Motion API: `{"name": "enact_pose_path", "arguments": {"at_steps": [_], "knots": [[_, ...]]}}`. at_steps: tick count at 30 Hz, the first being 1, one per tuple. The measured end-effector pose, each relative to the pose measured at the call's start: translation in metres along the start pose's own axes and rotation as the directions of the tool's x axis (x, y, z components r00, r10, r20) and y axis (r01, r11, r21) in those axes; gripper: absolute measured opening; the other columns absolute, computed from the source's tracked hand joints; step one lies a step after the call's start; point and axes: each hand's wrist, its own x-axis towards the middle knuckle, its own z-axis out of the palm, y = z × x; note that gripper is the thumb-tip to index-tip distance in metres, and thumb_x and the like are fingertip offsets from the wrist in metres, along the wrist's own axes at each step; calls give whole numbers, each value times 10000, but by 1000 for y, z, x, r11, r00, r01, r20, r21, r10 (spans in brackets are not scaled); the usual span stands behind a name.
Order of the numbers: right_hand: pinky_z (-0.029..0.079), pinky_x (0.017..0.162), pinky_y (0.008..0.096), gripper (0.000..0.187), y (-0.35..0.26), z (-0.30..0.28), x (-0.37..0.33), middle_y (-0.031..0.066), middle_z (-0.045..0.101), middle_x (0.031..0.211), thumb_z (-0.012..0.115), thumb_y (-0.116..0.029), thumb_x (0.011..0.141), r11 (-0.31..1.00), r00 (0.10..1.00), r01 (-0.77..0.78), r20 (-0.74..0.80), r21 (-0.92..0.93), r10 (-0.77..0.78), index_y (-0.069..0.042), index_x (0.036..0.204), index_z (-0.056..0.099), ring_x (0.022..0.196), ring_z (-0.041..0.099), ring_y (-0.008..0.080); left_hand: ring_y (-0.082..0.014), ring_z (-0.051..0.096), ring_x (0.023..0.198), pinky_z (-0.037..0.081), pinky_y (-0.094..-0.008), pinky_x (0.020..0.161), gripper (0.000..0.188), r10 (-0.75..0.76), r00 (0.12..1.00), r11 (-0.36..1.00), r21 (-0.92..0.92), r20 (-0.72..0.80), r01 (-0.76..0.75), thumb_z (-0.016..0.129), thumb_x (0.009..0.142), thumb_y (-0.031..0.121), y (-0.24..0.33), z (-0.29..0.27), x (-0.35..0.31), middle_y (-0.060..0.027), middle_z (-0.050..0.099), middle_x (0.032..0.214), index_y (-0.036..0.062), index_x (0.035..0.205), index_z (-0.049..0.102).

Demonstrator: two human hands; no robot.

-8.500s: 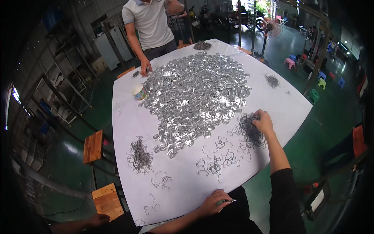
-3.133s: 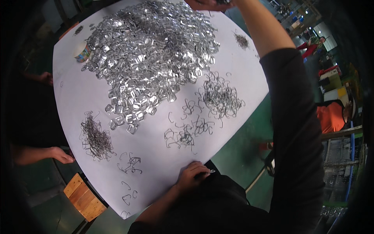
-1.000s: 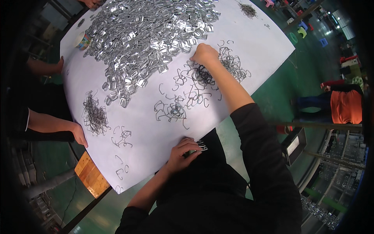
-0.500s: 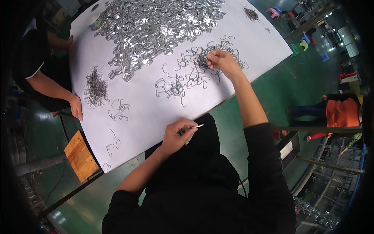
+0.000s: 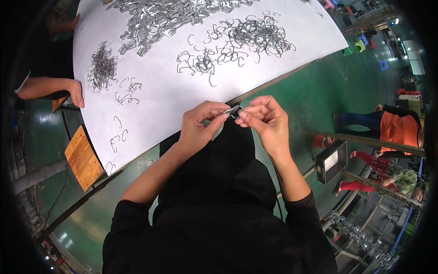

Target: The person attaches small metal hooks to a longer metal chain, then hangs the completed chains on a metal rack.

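Observation:
Just off the table's front edge, my two hands meet over my lap. My left hand (image 5: pixel 197 124) pinches a small silver metal buckle (image 5: pixel 232 110) between thumb and fingertips. From the other side, the thumb and forefinger of my right hand (image 5: pixel 270 124) close on a thin bent wire piece (image 5: pixel 240 108) at the buckle; whether it is hooked into the buckle is too small to tell. Beyond my hands on the white table (image 5: pixel 155 100) lies a loose heap of C-shaped wire pieces (image 5: pixel 260 34). Farther back is a large pile of silver buckles (image 5: pixel 159 18).
A darker wire heap (image 5: pixel 102 68) and a few scattered wires (image 5: pixel 130 91) lie on the left. Another person's hand (image 5: pixel 76 93) rests at the left table edge. Near the corner stands a wooden stool (image 5: pixel 84 157). A floodlight-like box (image 5: pixel 331 162) is at right.
My right hand has come back from the wire heap to my left hand, bringing a bent wire to the buckle. The view has tilted, so the table sits higher in it.

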Motion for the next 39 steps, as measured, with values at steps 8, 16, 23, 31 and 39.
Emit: {"name": "enact_pose_path", "arguments": {"at_steps": [8,16,23,31,39], "knots": [[540,687,260,175,18,11,-6,116,624,850,601,86,818,978,976,208,-69,-1,-208,-2,898,474,760,646,160,-130,650,789,519,-252,706,174,93,995,995,33,-32,-92,655,808,20,3,6,-6,-72,661,894,15,973,597],[544,719,276,190,22,8,-12,140,606,893,600,103,813,918,918,394,-19,-49,-396,-7,865,454,785,646,176,-311,585,927,466,-372,822,213,470,848,439,898,-246,17,625,810,121,-17,-151,90,-151,645,990,23,998,653],[537,703,266,199,26,5,-5,139,612,881,601,113,807,921,921,388,-13,-27,-388,-7,877,458,778,642,171,-317,599,878,472,-371,813,207,416,867,279,946,-273,163,646,798,139,-43,-205,117,-139,661,960,39,976,678],[527,683,221,150,29,3,-3,118,649,883,606,102,802,921,933,360,28,-149,-360,6,838,496,766,643,115,-45,525,655,453,-213,610,104,-214,960,881,389,-178,269,660,828,125,30,-83,61,13,601,751,38,860,615],[532,675,217,135,25,4,3,105,657,862,617,78,796,905,933,357,43,-232,-357,9,821,503,762,652,114,-64,518,677,446,-208,638,293,-320,926,942,171,200,289,602,870,80,68,-27,41,-3,588,819,20,1156,578]]}}
